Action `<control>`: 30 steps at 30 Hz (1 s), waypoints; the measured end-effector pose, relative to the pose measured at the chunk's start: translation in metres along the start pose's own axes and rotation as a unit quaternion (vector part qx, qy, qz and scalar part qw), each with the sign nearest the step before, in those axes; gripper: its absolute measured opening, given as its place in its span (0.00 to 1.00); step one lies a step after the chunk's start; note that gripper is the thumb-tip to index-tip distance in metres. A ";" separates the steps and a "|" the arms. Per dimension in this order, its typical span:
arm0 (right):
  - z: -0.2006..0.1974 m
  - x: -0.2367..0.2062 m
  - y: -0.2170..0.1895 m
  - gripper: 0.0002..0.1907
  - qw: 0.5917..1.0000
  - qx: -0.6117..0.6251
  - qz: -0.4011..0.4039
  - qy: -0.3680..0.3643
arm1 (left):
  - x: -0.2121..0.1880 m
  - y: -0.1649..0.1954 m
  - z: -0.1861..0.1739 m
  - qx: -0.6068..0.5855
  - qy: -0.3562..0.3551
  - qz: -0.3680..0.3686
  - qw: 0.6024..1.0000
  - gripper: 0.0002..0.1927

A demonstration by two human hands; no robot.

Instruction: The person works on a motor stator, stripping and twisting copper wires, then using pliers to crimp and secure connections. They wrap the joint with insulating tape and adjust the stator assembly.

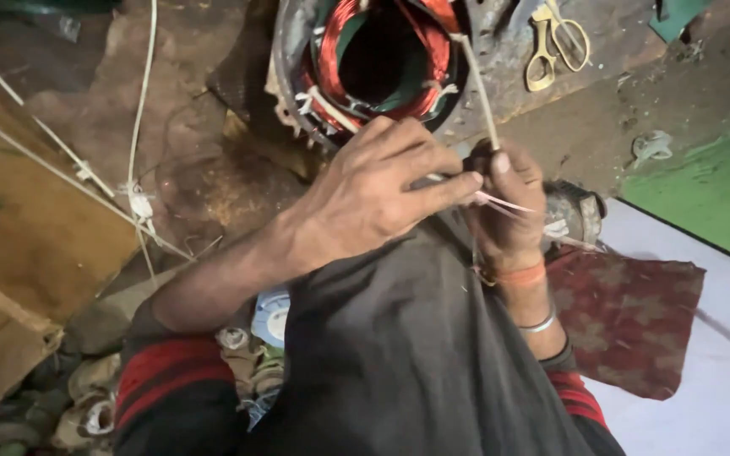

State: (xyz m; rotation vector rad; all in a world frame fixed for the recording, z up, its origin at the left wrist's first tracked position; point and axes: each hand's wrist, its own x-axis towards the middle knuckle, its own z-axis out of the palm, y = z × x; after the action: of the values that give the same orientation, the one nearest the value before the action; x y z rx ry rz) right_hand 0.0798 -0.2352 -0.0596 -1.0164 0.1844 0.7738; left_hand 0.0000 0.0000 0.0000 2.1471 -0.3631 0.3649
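Note:
A round motor stator (373, 63) with red copper windings and white ties lies on the dirty floor ahead of me. A thin white cord (476, 93) runs from the windings down to my hands. My right hand (504, 211) is closed around the cord's lower part, with loose white ends sticking out to the right. My left hand (373, 190) reaches across and pinches the cord just beside my right thumb. Both hands hover over my dark-trousered knee (399, 338), below the stator.
Yellow-handled scissors (555, 42) lie at the top right. A red patterned cloth (635, 317) sits at the right on a pale sheet, beside a green surface (711, 190). A cardboard board (27, 211) and white cords (137, 127) occupy the left. Small parts lie at the lower left.

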 end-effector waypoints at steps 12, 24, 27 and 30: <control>0.039 0.014 0.024 0.13 0.996 0.053 -0.033 -0.062 | -0.011 -0.019 -0.040 0.086 -0.057 0.044 0.994 0.16; 0.066 0.010 0.040 0.11 0.993 0.082 -0.028 -0.080 | 0.003 -0.033 -0.049 0.083 -0.022 -0.043 0.995 0.08; 0.079 0.005 0.037 0.09 0.995 0.021 -0.074 -0.070 | 0.003 -0.036 -0.054 0.063 -0.027 -0.053 0.996 0.09; 0.089 0.000 0.036 0.07 0.992 -0.034 -0.103 -0.067 | 0.001 -0.030 -0.056 0.041 -0.035 -0.082 0.995 0.11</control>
State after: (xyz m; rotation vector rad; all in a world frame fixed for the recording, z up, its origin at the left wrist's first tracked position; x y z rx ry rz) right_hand 0.0381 -0.1521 -0.0366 -1.0252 -0.0622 0.6608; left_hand 0.0057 0.0626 0.0091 2.2558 -0.2110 0.2146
